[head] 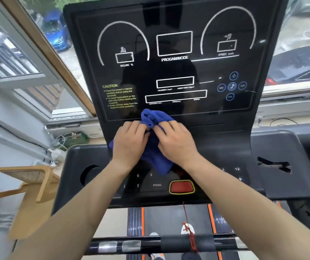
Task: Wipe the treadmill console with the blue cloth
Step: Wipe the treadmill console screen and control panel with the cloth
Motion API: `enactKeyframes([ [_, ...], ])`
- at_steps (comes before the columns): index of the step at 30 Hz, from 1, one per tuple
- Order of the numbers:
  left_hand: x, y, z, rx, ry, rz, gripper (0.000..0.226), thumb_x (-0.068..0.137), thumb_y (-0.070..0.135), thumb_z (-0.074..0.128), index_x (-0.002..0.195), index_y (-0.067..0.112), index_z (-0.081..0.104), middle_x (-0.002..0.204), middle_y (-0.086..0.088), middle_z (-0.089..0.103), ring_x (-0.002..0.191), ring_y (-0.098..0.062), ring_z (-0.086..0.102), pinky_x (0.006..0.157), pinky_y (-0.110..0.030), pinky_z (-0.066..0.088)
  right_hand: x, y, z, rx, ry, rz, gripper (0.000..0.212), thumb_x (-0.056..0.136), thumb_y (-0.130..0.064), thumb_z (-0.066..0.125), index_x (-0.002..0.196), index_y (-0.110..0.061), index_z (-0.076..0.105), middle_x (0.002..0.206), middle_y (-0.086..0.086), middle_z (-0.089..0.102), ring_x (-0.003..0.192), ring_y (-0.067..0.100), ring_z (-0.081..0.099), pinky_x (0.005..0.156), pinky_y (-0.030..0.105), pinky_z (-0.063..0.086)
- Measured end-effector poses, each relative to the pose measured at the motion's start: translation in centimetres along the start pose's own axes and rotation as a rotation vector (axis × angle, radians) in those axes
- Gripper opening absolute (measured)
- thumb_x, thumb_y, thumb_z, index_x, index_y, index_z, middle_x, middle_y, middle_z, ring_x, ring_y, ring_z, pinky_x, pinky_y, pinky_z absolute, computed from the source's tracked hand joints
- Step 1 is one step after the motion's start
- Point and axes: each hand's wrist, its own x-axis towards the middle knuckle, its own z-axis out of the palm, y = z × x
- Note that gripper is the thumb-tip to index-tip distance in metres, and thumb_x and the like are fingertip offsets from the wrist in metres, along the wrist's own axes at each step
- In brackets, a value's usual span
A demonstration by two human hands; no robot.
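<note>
- A black handlebar (pixel 169 244) crosses the bottom of the view, with two silver contact plates (pixel 119 246) left of its middle.
- A red cord (pixel 190 235) hangs over the bar, in front of the treadmill belt (pixel 174 218) with its orange side stripes.
- Two bare forearms reach up from the lower corners toward the middle of the treadmill console (pixel 225 143).
- On the console's lower panel sit a red button (pixel 181 186) ringed in yellow, a "PROG" label to its left and printed numbers; a round cup holder (pixel 89 175) lies at the far left.
- The left hand (pixel 129 143) and right hand (pixel 176 143) meet just above that panel.
- The fingers of both hands are curled and pinch the bunched upper part of the blue cloth (pixel 155 158) between them.
- The cloth is held where the lower panel meets the upright display. Its top bunch overlaps the display's bottom edge and its loose end hangs above the red button. I cannot tell whether it touches the surface.
- The display (pixel 174 44) shows white outlined boxes, two arcs, "PROGAM/MODE", yellow caution text and blue round icons at right.
- A wooden chair (pixel 28 186) stands to the left.
- Beyond the window, a blue car (pixel 56 30) is parked outside.
</note>
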Motion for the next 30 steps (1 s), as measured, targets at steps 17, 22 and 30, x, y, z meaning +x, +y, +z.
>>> enactKeyframes([
  [17,11.3,20.2,7.3,-0.173,0.009,0.442,0.015,0.091,0.002,0.054,0.084,0.012,0.063,0.072,-0.004,0.056,0.066,-0.024,0.052,0.059,-0.035,0.043,-10.9,19.0,-5.3,-0.124,0.104,0.327,0.014,0.082,0.007,0.047,0.085,0.001,0.059,0.079,0.019,0.056,0.07,0.037,0.054,0.053,0.044,0.049],
  [22,9.0,15.1,5.9,-0.19,0.02,0.399,0.013,0.099,0.01,0.055,0.094,0.012,0.067,0.081,-0.005,0.061,0.07,-0.026,0.054,0.062,-0.038,0.046,-7.8,16.5,-5.0,-0.182,-0.012,0.038,0.01,0.085,0.008,0.055,0.087,-0.002,0.058,0.081,0.017,0.055,0.071,0.033,0.049,0.066,0.044,0.037],
  [30,3.2,2.8,2.3,-0.134,0.004,0.301,0.01,0.098,0.007,0.059,0.096,0.009,0.068,0.095,-0.009,0.068,0.077,-0.028,0.058,0.068,-0.037,0.05,-1.3,8.3,-2.0,-0.103,0.037,-0.231,0.019,0.094,0.003,0.053,0.086,-0.004,0.068,0.077,0.012,0.06,0.066,0.03,0.053,0.062,0.039,0.048],
])
